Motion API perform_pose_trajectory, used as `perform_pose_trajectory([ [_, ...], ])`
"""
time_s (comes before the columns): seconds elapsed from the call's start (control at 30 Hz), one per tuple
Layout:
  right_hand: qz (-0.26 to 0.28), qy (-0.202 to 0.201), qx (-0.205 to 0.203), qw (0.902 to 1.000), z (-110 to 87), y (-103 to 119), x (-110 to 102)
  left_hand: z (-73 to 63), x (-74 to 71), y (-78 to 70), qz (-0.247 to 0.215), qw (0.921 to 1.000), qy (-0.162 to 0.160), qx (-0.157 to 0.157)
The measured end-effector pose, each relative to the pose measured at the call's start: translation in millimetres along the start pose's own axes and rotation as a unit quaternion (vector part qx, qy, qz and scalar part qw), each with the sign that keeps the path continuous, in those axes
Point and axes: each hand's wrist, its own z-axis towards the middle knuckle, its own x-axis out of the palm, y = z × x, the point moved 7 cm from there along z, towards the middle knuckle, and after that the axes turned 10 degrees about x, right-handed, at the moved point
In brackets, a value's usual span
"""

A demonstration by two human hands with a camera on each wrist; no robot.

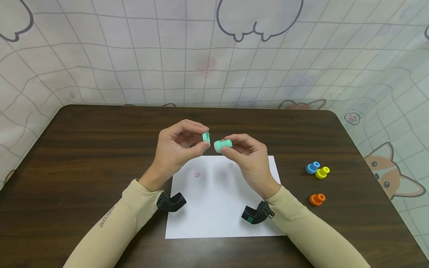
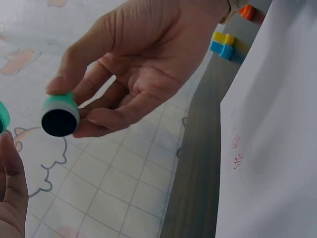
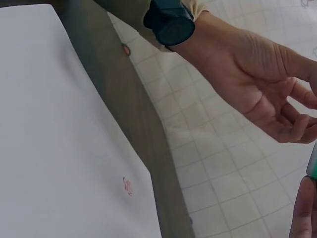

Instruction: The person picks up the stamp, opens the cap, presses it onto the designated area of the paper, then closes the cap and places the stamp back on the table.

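Above the far edge of the white paper [image 1: 214,208], my left hand [image 1: 179,149] pinches a mint-green stamp cap [image 1: 206,137] between thumb and fingertips. My right hand [image 1: 249,160] holds a mint-green toy stamp [image 1: 222,144] by its narrow handle, its wide end turned toward the cap. A small gap separates the two. In the left wrist view the dark round face of the stamp [image 2: 60,122] shows uncovered, while the cap [image 2: 3,118] is cut off at the left edge. Small red stamp prints [image 1: 197,174] mark the paper's upper part, partly hidden behind my right hand.
To the right on the dark wooden table [image 1: 100,149] stand a blue stamp [image 1: 312,167] and a yellow stamp [image 1: 322,172], side by side. An orange stamp [image 1: 317,199] stands nearer to me. A patterned sheet [image 1: 187,56] hangs behind the table.
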Motion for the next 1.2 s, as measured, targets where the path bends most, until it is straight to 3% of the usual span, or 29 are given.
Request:
perform_pose_trajectory([
  [0.3, -0.029, -0.001, 0.052, 0.9982, 2.2, -16.9, 0.3, 0.6, -2.0, 2.1, 0.011, 0.9997, -0.019, -0.012],
  [0.7, -0.079, 0.018, 0.085, 0.993, 4.8, -34.7, 2.4, 1.0, -6.4, 3.3, 0.034, 0.9987, -0.029, -0.026],
  [1.2, -0.149, 0.023, 0.093, 0.9842, 6.7, -50.0, 3.9, -0.2, -5.1, 7.1, 0.032, 0.9988, -0.027, -0.025],
])
